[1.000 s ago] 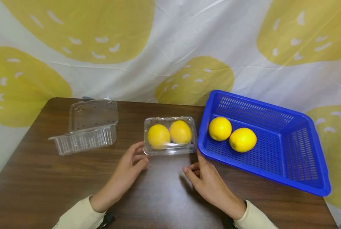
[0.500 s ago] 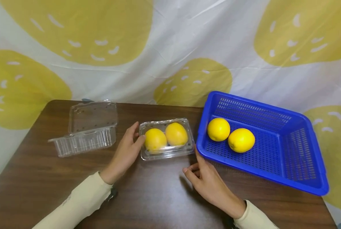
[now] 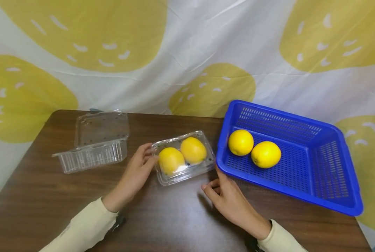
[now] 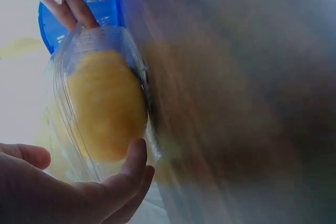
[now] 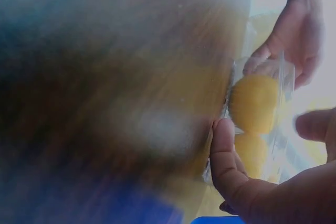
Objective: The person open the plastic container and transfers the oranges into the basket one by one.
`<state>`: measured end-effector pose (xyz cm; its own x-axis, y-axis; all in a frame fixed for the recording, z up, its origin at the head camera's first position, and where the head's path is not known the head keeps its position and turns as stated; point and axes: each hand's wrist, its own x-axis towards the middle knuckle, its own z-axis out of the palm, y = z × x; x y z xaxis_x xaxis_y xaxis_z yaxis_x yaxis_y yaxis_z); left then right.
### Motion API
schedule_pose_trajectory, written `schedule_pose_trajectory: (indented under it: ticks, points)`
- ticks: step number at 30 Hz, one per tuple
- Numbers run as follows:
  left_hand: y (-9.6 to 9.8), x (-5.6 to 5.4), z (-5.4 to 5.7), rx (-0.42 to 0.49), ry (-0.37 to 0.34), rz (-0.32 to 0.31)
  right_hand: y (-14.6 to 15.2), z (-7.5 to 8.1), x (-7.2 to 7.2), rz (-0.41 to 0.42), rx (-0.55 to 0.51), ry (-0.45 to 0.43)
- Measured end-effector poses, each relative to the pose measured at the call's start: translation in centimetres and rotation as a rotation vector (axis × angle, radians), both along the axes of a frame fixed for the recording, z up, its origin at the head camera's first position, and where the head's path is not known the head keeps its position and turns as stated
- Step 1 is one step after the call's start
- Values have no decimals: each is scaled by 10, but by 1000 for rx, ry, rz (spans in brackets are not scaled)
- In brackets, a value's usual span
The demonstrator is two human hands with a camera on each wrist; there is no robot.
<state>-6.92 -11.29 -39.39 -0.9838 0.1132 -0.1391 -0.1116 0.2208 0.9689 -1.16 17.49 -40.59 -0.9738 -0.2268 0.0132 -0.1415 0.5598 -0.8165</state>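
Note:
A clear plastic clamshell box with its lid down lies askew on the table, its right end farther back than its left. Inside it sit two round yellow citrus fruits, the left one and the right one. My left hand is at the box's left end, fingertips against its side. In the left wrist view the thumb stands apart from the fingers. My right hand is near the box's right front corner, with a fingertip between box and basket; its thumb is free of the box.
At right stands a blue plastic basket, holding two more yellow fruits. A second clear clamshell, lid raised, stands at the left on the brown wooden table. A lemon-patterned cloth hangs behind.
The filled box has turned, its left end coming toward me and slightly left. My left hand moved up along that end, then back a little with it. The right hand stayed almost still.

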Motion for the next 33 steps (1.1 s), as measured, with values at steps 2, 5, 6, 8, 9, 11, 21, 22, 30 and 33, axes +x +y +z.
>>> schedule_pose_trajectory:
  ticks: [2, 5, 6, 8, 9, 11, 21, 22, 30, 33]
  points:
    - [-2, 7, 1, 21, -13, 12, 0, 0, 0, 4, -16, 1]
    - [-4, 16, 1, 17, -10, 19, -1, 1, -1, 5, -38, -12]
    - [-5, 19, 0, 4, -4, 16, -2, 1, -1, 4, -42, -16]
    - [-9, 24, -1, -55, 14, 1, -2, 1, -1, 3, -43, -24]
    - [-10, 26, -1, -83, 25, -11, -2, 1, -1, 2, -42, -26]
    - [-14, 31, -1, -157, 53, -35, -3, 1, -2, 1, -39, -35]
    - [-22, 48, 5, -297, 132, -178, -5, 0, -5, -8, -30, -51]
    - [-22, 49, 6, -297, 130, -194, -5, 0, -5, -8, -27, -49]
    - [-21, 58, 10, -316, 137, -319, -7, -1, -5, -26, -56, -23]
    - [-18, 62, 9, -290, 155, -398, -7, -1, -4, -15, -82, -6]
